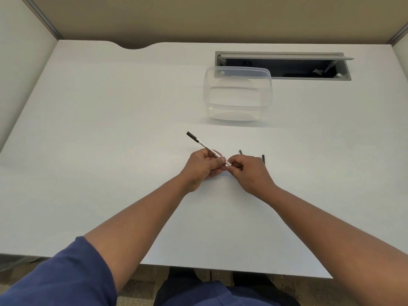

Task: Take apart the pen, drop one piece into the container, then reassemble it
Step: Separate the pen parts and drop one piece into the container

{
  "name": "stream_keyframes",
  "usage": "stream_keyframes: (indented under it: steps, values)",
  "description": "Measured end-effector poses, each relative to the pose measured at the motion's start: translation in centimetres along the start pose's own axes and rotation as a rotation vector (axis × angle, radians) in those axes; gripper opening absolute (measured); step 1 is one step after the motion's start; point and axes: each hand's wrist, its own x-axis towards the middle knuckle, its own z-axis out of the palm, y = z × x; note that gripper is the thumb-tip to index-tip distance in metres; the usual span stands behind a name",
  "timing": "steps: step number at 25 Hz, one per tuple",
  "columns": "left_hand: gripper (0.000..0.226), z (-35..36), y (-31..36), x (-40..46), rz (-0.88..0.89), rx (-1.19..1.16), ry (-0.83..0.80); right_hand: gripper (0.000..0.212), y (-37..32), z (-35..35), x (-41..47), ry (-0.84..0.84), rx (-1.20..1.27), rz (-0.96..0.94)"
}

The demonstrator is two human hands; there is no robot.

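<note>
1. The pale worktop point(110, 151) fills most of the scene, with beige partition walls behind it and to each side.
2. A grey cable hatch point(282, 65) is sunk into the worktop just behind the container, its lid propped open.
3. The container point(238, 93) is a clear plastic tub with rounded corners, standing open-topped on the worktop; nothing can be seen inside it. Everything below is placed relative to this tub.
4. The person's two bare forearms reach in from the near edge, a blue sleeve point(66, 277) on the left one, and meet well in front of the tub.
5. The left hand point(202, 167) sits in front of the tub and slightly to its left, with its fingers curled round the pen's barrel and the thumb pressed on top.
6. The right hand point(249, 173) sits directly in front of the tub, touching the left hand; its fingers are bunched together and pinching the pen's near end.
7. The pen point(204, 147) is held off the worktop between both hands, slanting from the right fingers up and away to the left. It is a slim white stick with dark print along the barrel and a black end pointing towards the tub's left side.
8. Two short dark pieces point(263, 159) show just past the right hand's knuckles, on the tub's side; most of each is hidden.
</note>
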Motion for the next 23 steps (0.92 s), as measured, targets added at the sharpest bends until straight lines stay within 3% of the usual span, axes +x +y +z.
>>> stream_keyframes:
  steps: [2,5,7,9,10,12,16,23]
  values:
    - [0.03,-0.4,0.2,-0.4,0.002,0.258,0.035,0.005,0.1,-0.2,0.1,0.016,-0.039,0.003]
    - [0.032,-1.0,0.3,-0.9,0.19,1.04,0.062,0.007,0.2,-0.6,0.0,0.017,-0.093,-0.004]
    - [0.026,-1.2,0.1,-1.4,0.563,1.395,0.105,0.008,0.1,-0.8,-0.2,0.001,-0.121,-0.007]
    - [0.026,-1.7,-0.3,-1.1,0.97,1.565,0.168,0.01,-0.1,-1.0,-0.3,-0.019,-0.147,-0.015]
    - [0.034,-1.9,-0.5,-0.8,1.057,1.628,0.19,0.01,-0.3,-1.0,-0.4,-0.027,-0.16,-0.021]
    - [0.044,-2.2,-0.6,-0.2,1.062,1.694,0.191,0.011,-0.4,-1.2,-0.4,-0.037,-0.18,-0.037]
    - [0.024,-2.0,-0.9,0.3,1.079,1.666,0.142,0.012,-0.7,-1.5,-0.5,-0.06,-0.204,-0.065]
    - [0.026,-3.3,-1.1,0.5,0.967,1.568,0.187,0.015,-0.1,-2.4,-1.0,-0.043,-0.269,-0.07]
